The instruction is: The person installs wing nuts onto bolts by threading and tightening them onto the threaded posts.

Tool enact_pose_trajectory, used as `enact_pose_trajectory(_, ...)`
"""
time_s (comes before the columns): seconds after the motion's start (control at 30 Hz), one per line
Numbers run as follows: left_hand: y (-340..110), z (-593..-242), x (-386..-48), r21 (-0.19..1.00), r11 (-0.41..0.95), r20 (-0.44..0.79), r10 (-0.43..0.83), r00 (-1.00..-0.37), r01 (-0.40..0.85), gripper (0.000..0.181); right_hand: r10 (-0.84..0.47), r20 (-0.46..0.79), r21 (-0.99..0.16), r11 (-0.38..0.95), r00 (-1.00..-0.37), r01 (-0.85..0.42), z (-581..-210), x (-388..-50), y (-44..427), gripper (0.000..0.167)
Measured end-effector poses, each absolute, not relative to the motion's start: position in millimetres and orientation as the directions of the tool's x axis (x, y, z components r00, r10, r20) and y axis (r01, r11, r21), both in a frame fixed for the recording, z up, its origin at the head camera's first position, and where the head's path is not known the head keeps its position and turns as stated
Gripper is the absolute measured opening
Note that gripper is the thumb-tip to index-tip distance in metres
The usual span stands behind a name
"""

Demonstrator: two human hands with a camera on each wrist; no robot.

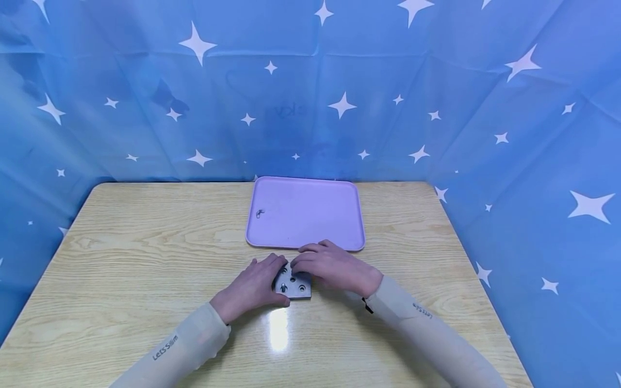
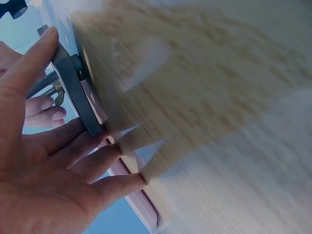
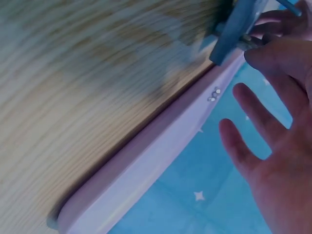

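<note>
A grey metal plate (image 1: 293,291) with several holes lies at the middle of the table. My left hand (image 1: 253,284) grips its left side, thumb at the near edge and fingers at the far edge. One bolt (image 1: 283,288) stands upright near the plate's front left corner. Threaded bolts (image 2: 43,87) rise from the plate in the left wrist view, and a bolt head (image 2: 76,62) shows beneath it. My right hand (image 1: 335,267) reaches over the far right part, its fingertips pinching a small wing nut (image 3: 249,42) on a bolt. Those fingers partly hide it.
Behind the hands lies a lilac tray (image 1: 310,210) with a low rim. Small metal parts (image 1: 259,214) sit at its left side. A blue curtain (image 1: 291,97) with white stars hangs along the far table edge and to the sides.
</note>
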State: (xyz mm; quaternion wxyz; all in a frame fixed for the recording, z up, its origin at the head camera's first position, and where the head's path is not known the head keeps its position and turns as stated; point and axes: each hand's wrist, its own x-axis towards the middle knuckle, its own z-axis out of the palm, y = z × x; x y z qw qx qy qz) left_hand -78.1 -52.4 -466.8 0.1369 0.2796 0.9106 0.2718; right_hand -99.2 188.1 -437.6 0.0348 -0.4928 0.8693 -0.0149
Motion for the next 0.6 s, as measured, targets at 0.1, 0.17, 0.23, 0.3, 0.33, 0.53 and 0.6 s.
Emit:
enact_pose_trajectory(0.1,-51.8,-467.4,-78.5,0.567,0.701,-0.101,0.581,-0.807,0.434,0.079,-0.866,-0.041,-0.017,0.499,-0.498,-0.867,-438.5,-100.1,189.4,0.036)
enact_pose_trajectory(0.17,-51.5,-467.7,-78.6,0.565,0.704,-0.103,0.579,-0.809,0.431,0.079,-0.871,-0.028,0.011,0.49,-0.49,-0.872,-438.5,-100.4,189.4,0.034)
enact_pose_trajectory(0.23,-51.4,-467.9,-78.6,0.562,0.707,-0.106,0.576,-0.81,0.429,0.08,-0.873,-0.018,0.041,0.486,-0.487,-0.873,-438.4,-100.6,188.9,0.032)
enact_pose_trajectory(0.3,-51.4,-468.1,-78.5,0.56,0.709,-0.107,0.575,-0.811,0.429,0.08,-0.874,-0.013,0.058,0.483,-0.485,-0.873,-438.2,-101.1,188.5,0.031)
enact_pose_trajectory(0.33,-51.4,-468.3,-78.5,0.559,0.71,-0.106,0.574,-0.812,0.429,0.08,-0.875,-0.01,0.064,0.482,-0.483,-0.874,-438.3,-101.4,188.3,0.03)
enact_pose_trajectory(0.53,-51.1,-469.4,-79.0,0.555,0.709,-0.1,0.575,-0.812,0.434,0.08,-0.877,0.003,0.068,0.479,-0.48,-0.875,-437.3,-103.3,188.0,0.029)
enact_pose_trajectory(0.6,-51.0,-469.5,-79.2,0.555,0.709,-0.101,0.576,-0.811,0.435,0.08,-0.878,0.006,0.061,0.478,-0.478,-0.877,-437.1,-103.7,188.0,0.028)
